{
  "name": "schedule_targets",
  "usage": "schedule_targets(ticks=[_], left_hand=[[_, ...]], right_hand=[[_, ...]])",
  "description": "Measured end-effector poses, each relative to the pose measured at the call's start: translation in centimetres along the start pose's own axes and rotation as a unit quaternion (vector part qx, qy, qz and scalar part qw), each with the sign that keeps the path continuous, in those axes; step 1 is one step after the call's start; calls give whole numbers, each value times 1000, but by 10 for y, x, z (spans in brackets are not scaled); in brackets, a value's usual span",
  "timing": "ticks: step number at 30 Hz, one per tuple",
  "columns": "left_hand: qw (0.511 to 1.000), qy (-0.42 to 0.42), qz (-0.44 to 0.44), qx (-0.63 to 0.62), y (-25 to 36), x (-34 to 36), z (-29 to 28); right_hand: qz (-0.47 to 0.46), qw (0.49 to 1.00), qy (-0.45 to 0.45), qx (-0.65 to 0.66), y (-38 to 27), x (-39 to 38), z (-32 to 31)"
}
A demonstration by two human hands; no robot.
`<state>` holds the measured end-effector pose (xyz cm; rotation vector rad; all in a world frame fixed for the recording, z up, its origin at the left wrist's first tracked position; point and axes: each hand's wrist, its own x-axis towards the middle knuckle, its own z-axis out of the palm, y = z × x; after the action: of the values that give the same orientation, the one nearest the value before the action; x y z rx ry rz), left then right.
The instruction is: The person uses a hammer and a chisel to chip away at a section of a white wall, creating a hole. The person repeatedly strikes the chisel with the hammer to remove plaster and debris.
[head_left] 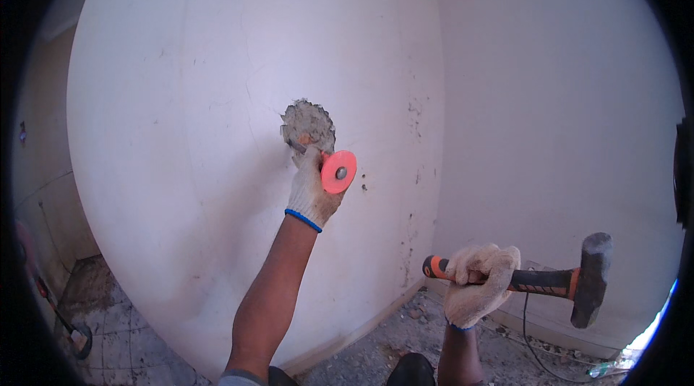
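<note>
White plastered wall (217, 133) fills the view, with a rough chipped hole (308, 124) at its middle. Gloved left hand (312, 191) wraps tight around a chisel with an orange guard disc (338, 171), its tip in the hole, while the gloved right hand (477, 281) grips a club hammer (589, 281) drawn back low. Striking well likely means keeping the chisel steady and hitting its end squarely, clear of the knuckles.

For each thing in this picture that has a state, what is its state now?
Left hand: gloved, closed around the chisel.
Chisel: tip against the chipped patch, orange guard disc behind the hand.
Chipped patch: plaster broken off, grey beneath.
Right hand: gloved, closed on the hammer handle.
Club hammer: drawn back, apart from the chisel.
White wall: otherwise whole, scuffed.
Floor: strewn with rubble.
</note>
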<state>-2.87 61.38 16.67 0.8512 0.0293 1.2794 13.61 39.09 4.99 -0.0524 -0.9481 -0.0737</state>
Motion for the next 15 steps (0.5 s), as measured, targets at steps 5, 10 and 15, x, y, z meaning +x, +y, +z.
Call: schedule_targets(ticks=[5, 10, 15], left_hand=[[997, -61, 41, 33, -6, 11, -20], [995, -90, 5, 41, -7, 34, -52], [929, -104, 122, 332, -7, 36, -68]], right_hand=[[-23, 997, 45, 57, 24, -4, 28], [182, 983, -5, -34, 96, -33, 53], [487, 804, -184, -286, 140, -61, 41]])
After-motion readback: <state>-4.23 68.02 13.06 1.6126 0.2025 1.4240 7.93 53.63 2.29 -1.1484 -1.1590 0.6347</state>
